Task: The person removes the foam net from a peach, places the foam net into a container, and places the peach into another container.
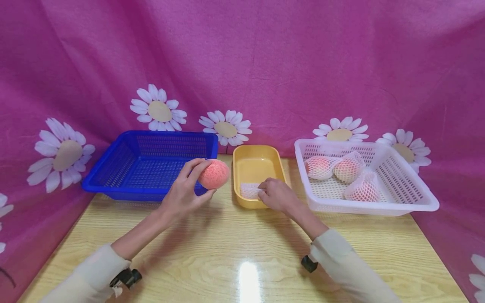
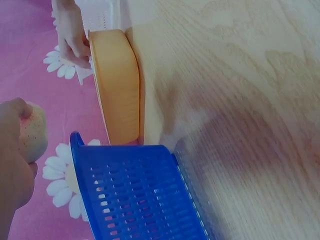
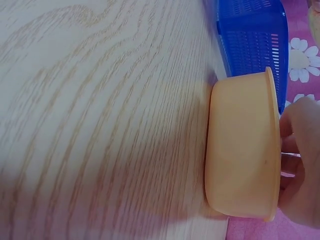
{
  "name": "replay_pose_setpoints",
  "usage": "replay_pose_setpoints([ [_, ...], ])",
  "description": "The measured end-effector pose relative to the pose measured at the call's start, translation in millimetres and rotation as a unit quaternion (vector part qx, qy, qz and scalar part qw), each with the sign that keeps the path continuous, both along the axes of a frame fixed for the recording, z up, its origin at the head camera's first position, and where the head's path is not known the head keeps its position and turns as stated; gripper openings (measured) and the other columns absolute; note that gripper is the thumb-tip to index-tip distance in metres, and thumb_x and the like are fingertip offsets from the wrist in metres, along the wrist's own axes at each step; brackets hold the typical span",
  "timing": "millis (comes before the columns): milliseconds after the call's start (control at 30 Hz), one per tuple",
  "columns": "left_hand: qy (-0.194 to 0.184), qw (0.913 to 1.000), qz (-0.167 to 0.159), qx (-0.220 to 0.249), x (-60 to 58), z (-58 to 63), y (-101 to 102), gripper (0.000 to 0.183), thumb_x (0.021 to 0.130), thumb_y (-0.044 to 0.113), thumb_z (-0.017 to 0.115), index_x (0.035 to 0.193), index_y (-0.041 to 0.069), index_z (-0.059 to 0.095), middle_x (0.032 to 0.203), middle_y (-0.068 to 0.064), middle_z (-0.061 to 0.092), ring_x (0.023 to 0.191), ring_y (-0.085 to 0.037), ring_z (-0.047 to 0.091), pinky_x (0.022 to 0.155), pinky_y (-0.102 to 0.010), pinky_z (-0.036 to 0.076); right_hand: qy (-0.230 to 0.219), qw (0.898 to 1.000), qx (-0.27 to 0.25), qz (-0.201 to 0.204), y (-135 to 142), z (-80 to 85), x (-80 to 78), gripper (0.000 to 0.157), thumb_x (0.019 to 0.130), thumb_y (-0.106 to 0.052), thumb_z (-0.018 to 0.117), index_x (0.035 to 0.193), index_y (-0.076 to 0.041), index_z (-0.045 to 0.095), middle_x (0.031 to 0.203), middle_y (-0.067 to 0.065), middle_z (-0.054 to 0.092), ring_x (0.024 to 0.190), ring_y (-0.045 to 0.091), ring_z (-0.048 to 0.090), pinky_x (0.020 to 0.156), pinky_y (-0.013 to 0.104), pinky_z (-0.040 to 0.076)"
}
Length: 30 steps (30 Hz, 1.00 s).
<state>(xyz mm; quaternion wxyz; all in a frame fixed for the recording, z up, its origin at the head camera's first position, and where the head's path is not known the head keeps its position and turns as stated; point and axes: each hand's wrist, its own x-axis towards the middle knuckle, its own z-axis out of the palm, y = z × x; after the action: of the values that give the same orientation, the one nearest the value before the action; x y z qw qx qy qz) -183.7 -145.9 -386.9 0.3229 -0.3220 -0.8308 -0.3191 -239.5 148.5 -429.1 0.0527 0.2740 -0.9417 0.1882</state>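
Head view puts the bare peach [image 1: 214, 174] up off the bench [image 1: 212, 252], in the gap between the right end of the blue basket [image 1: 136, 195] and the left side of the yellow box [image 1: 257, 167]. That placing seems to be what matters most: the basket's inside lies to the left of the peach, just behind the left hand [image 1: 182, 190], and the left wrist view shows the fruit higher than the basket's rim. The peach is nearly round, so I can make out no clear long axis; the basket stretches mainly sideways, while the box runs lengthwise away from the person. Of the two hands, the left is plainly the nearer, since it has the peach: thumb below, fingers over the top, spread only as wide as the fruit, with its right side uncovered.

The right hand [image 1: 278, 195] reaches over the near right edge of the box, fingers bent and close together beside a white foam net [image 1: 249, 191] lying at the near end. Whether they pinch the net or only touch it, I cannot tell; the box wall hides the fingertips in the right wrist view. Farther right, three netted peaches [image 1: 348, 168] sit in the white basket [image 1: 363, 208], well apart from the left hand.
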Motion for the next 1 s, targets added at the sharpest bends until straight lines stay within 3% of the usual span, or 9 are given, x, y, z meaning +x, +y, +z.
replay_pose_setpoints([
  [100, -0.004, 0.9999, 0.009, 0.005, -1.8, 1.6, -3, 0.081, 0.066, 0.002, 0.090, 0.137, 0.006, 0.053, 0.130, -0.023, 0.050, 0.115, -0.038, 0.056, 0.090, -0.051, 0.054, -0.015, 1.000, 0.005, 0.003, -1, 1.1, 0.4, 0.027, 0.094, -0.021, 0.051, 0.087, -0.009, 0.073, 0.085, 0.005, 0.065, 0.081, 0.022, 0.062, 0.074, 0.040, 0.053],
  [233, -0.019, 0.9994, 0.027, 0.009, -5.5, 3.8, -10, 0.081, 0.067, 0.003, 0.091, 0.138, 0.007, 0.052, 0.129, -0.023, 0.050, 0.115, -0.039, 0.056, 0.090, -0.052, 0.053, -0.029, 0.999, 0.012, 0.005, -2, 2.7, 0.5, 0.035, 0.100, -0.022, 0.045, 0.068, -0.016, 0.056, 0.069, -0.001, 0.054, 0.068, 0.019, 0.052, 0.063, 0.037, 0.047],
  [333, -0.034, 0.9985, 0.038, 0.017, -9.3, 4.5, -15, 0.080, 0.068, 0.005, 0.091, 0.138, 0.007, 0.052, 0.129, -0.022, 0.050, 0.116, -0.039, 0.055, 0.090, -0.053, 0.052, -0.037, 0.999, 0.017, 0.001, -2, 2.9, 1.0, 0.037, 0.104, -0.023, 0.043, 0.068, -0.017, 0.051, 0.064, -0.002, 0.049, 0.065, 0.019, 0.050, 0.061, 0.036, 0.044],
  [500, -0.052, 0.9966, 0.052, 0.037, -15.4, 4.8, -24, 0.076, 0.069, 0.006, 0.091, 0.135, 0.005, 0.054, 0.127, -0.022, 0.051, 0.115, -0.040, 0.055, 0.091, -0.055, 0.051, -0.053, 0.998, 0.033, -0.016, -2, 1.8, 2.5, 0.036, 0.106, -0.029, 0.040, 0.075, -0.019, 0.054, 0.065, -0.002, 0.050, 0.069, 0.020, 0.054, 0.061, 0.038, 0.045],
  [633, -0.056, 0.9954, 0.068, 0.039, -20.2, 6.2, -30, 0.077, 0.067, 0.007, 0.091, 0.135, 0.004, 0.054, 0.125, -0.024, 0.052, 0.114, -0.041, 0.055, 0.090, -0.057, 0.050, -0.064, 0.996, 0.051, -0.031, -2, 0.1, 2.9, 0.047, 0.106, -0.036, 0.038, 0.065, -0.019, 0.053, 0.066, -0.002, 0.053, 0.072, 0.019, 0.056, 0.063, 0.040, 0.047],
  [733, -0.054, 0.9950, 0.076, 0.035, -23.7, 7.6, -34, 0.077, 0.067, 0.007, 0.091, 0.134, 0.003, 0.053, 0.124, -0.025, 0.052, 0.113, -0.042, 0.055, 0.090, -0.058, 0.050, -0.070, 0.995, 0.054, -0.036, -2, 0.1, 2.9, 0.052, 0.106, -0.039, 0.038, 0.058, -0.018, 0.046, 0.059, -0.002, 0.047, 0.065, 0.018, 0.054, 0.057, 0.038, 0.045],
  [867, -0.056, 0.9944, 0.083, 0.035, -27.3, 8.5, -39, 0.077, 0.067, 0.006, 0.091, 0.134, 0.002, 0.053, 0.124, -0.025, 0.052, 0.112, -0.042, 0.055, 0.090, -0.057, 0.050, -0.058, 0.996, 0.046, -0.038, -4, 0.6, 2.6, 0.052, 0.106, -0.037, 0.039, 0.058, -0.018, 0.045, 0.058, -0.003, 0.044, 0.060, 0.017, 0.051, 0.054, 0.036, 0.043],
  [1000, -0.064, 0.9933, 0.090, 0.034, -30.1, 6.8, -44, 0.076, 0.068, 0.007, 0.090, 0.134, 0.002, 0.053, 0.125, -0.026, 0.051, 0.113, -0.043, 0.055, 0.091, -0.058, 0.049, -0.032, 0.998, 0.039, -0.033, -6, 1.8, 2.7, 0.049, 0.106, -0.036, 0.037, 0.064, -0.018, 0.052, 0.067, -0.002, 0.053, 0.066, 0.018, 0.055, 0.059, 0.039, 0.048],
])
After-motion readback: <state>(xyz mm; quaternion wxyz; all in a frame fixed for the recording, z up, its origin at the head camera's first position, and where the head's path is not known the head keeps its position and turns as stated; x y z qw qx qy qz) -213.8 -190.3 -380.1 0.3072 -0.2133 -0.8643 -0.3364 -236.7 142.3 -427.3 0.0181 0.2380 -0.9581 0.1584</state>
